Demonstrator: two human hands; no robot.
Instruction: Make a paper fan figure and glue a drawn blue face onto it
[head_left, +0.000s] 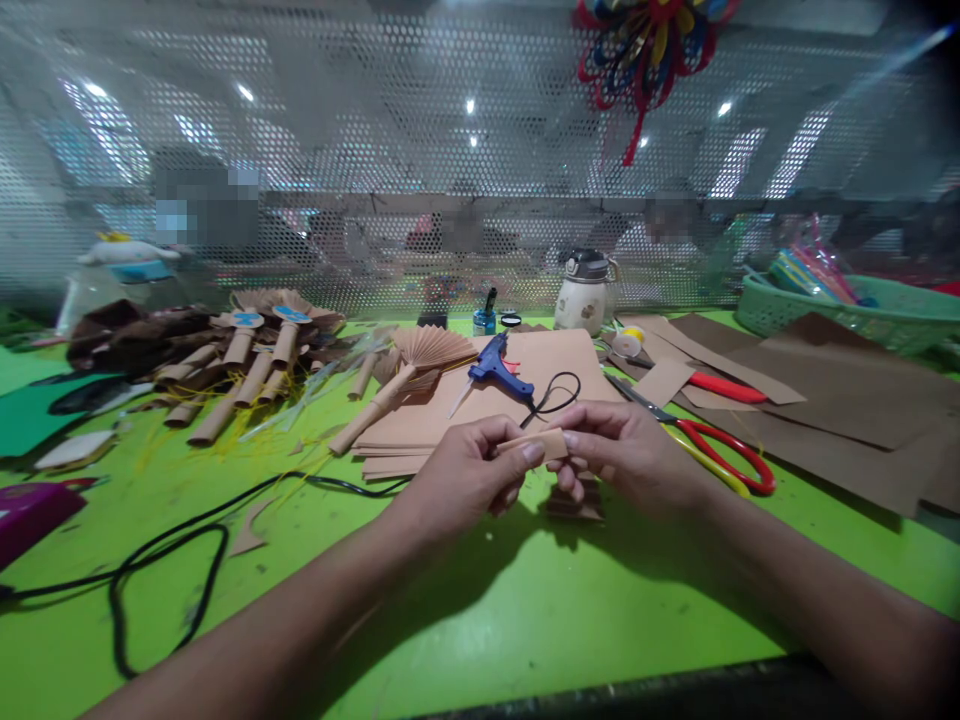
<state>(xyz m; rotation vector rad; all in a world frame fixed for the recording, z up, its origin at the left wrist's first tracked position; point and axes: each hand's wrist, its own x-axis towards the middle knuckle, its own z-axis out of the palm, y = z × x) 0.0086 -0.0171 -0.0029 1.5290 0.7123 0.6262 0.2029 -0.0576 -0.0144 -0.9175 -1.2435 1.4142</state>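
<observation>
Between my two hands, above the green table, is a small strip of brown paper [553, 443]. My left hand [469, 470] pinches its left end with thumb and fingers. At the right end, my right hand [630, 450] grips it between thumb and fingertips. A small folded brown paper piece [576, 500] lies on the table just below my hands. Behind them, a blue glue gun [501, 368] rests on a stack of brown paper sheets [555, 358]. Scissors with red and yellow handles [724, 455] lie beside my right hand.
Rolled paper handles and fans [251, 375] are heaped at the left on the green table [480, 640]. A black cable [217, 515] loops at lower left. A cup [583, 295], a blue bottle [484, 320] and a green basket [855, 315] stand at the back; brown sheets [840, 400] lie right.
</observation>
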